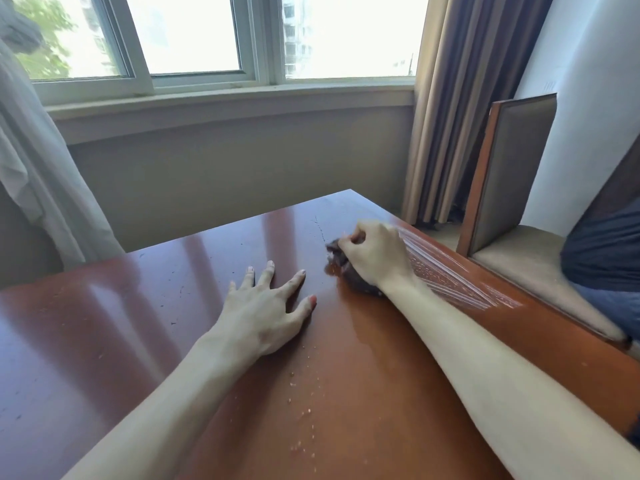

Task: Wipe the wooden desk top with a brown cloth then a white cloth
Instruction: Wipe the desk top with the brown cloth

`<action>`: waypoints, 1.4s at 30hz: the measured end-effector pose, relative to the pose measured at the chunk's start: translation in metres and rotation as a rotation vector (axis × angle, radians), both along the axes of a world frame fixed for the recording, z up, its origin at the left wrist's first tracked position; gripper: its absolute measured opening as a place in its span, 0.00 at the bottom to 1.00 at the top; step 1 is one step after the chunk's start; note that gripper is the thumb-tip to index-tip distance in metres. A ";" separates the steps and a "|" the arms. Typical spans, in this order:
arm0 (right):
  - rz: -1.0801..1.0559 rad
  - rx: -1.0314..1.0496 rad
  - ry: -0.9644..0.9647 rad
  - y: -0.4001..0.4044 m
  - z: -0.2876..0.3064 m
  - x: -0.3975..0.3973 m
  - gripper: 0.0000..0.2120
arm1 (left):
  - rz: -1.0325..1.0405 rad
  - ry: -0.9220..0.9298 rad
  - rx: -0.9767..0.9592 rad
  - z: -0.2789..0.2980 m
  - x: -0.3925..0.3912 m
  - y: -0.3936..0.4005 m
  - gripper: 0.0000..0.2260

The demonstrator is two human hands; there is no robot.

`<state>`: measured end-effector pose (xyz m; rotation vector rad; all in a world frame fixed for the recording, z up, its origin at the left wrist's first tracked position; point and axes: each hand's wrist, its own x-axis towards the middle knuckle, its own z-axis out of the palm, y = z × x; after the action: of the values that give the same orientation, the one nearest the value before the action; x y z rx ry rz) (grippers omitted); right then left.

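The glossy reddish wooden desk top [114, 327] fills the lower part of the view. My right hand [372, 252] grips a bunched brown cloth [337, 259] and presses it on the desk near the far right edge; most of the cloth is hidden under the hand. My left hand [266, 306] lies flat on the desk to the left of it, fingers spread. A wet streak [450, 275] fans out to the right of my right hand. Small crumbs [304, 403] lie scattered on the desk between my forearms. No white cloth is in view.
A window [194, 39] spans the wall behind the desk, with a pale curtain [38, 174] at left and striped brown curtains [464, 98] at right. A padded bench with an upright wooden-framed panel [509, 168] adjoins the desk's right edge. Dark blue fabric [606, 258] lies on it.
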<state>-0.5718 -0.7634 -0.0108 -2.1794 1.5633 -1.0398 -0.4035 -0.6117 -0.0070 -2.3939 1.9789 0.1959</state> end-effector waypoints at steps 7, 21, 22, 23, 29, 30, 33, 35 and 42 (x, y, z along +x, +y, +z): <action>-0.062 -0.004 0.022 -0.131 0.004 0.061 0.11 | -0.017 -0.045 0.004 -0.004 0.004 -0.004 0.28; 0.153 -0.052 0.091 0.108 0.001 -0.077 0.16 | 0.023 0.014 0.051 0.006 -0.003 0.001 0.30; 0.156 -0.053 0.084 0.116 0.000 -0.082 0.15 | 0.024 0.013 0.050 0.007 -0.003 0.002 0.30; 0.152 -0.057 0.069 0.118 0.000 -0.083 0.15 | 0.022 0.009 0.047 0.007 -0.002 0.002 0.30; -0.028 -0.035 0.029 0.028 0.000 -0.043 0.15 | 0.009 0.008 0.031 0.003 0.000 0.001 0.30; -0.055 -0.040 0.028 0.005 0.000 -0.033 0.15 | 0.005 0.006 0.035 0.003 0.001 -0.001 0.30; -0.103 -0.023 0.039 -0.062 0.000 -0.007 0.12 | -0.008 -0.003 0.044 0.003 0.002 -0.003 0.29; -0.131 -0.013 0.046 -0.101 0.000 0.007 0.10 | -0.013 -0.016 0.048 0.002 0.002 -0.005 0.29; -0.118 -0.005 0.076 -0.112 0.000 0.011 0.10 | 0.006 0.003 0.081 0.003 0.005 -0.009 0.29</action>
<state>-0.5605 -0.8757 -0.0107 -2.1769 1.7426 -1.0068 -0.3986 -0.6205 -0.0044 -2.3518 1.9254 0.2747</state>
